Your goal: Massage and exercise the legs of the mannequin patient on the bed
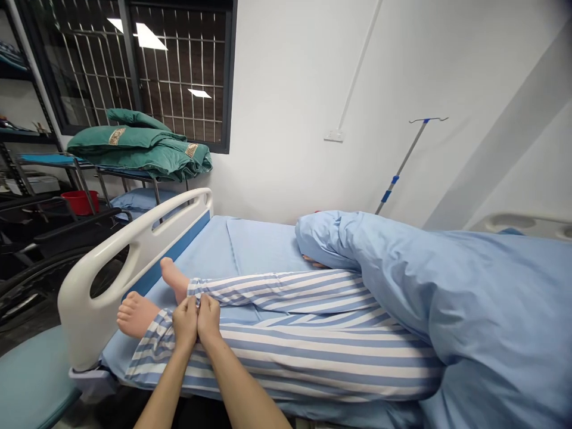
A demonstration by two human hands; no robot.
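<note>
A figure in blue-and-white striped trousers (308, 333) lies on a hospital bed (250, 244), bare feet (136, 313) toward the white footboard (111, 250). My left hand (184, 322) and my right hand (209, 319) sit side by side, both pinching the cuff (196, 292) of the farther trouser leg near the ankle. A light blue blanket (447, 280) covers the figure above the thighs.
Folded green bedding (143, 146) lies on a trolley by the barred window (147, 65). A wheelchair (40, 262) and a red basin (80, 201) stand at the left. An IV pole (404, 161) rises behind the bed. A blue seat (31, 381) is at the lower left.
</note>
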